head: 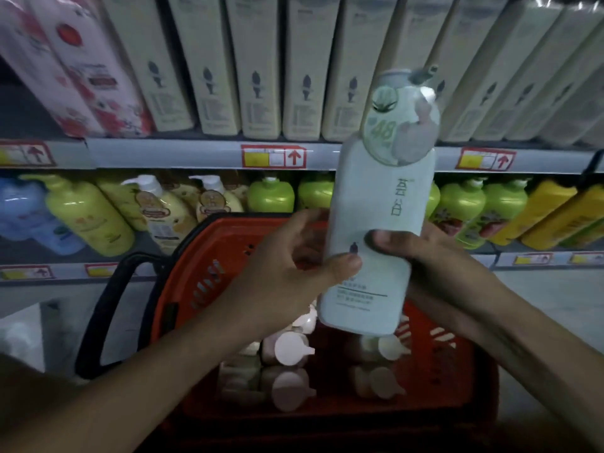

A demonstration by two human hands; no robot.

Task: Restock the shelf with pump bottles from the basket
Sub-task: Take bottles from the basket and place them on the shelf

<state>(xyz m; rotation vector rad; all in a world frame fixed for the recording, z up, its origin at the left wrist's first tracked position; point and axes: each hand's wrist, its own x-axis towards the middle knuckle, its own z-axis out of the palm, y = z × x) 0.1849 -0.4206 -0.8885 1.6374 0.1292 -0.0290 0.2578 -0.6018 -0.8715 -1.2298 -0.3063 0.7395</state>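
A tall pale green pump bottle (pixel 376 210) with a round label tag near its neck is held upright above the red basket (pixel 209 256). My left hand (pixel 294 266) grips its lower left side, thumb across the front. On the lower right side, my right hand (pixel 421 256) wraps it with the thumb on the front. Several pump bottles (pixel 291 349) with pale round caps lie in the basket below. The bottle's pump head reaches up in front of the upper shelf (pixel 196 153).
The upper shelf holds a row of cream boxes (pixel 258 70) and pink floral packs (pixel 85 70) at the left. A lower shelf carries blue, yellow and green pump bottles (pixel 271 196). The basket's black handle (pixel 108 308) hangs at its left.
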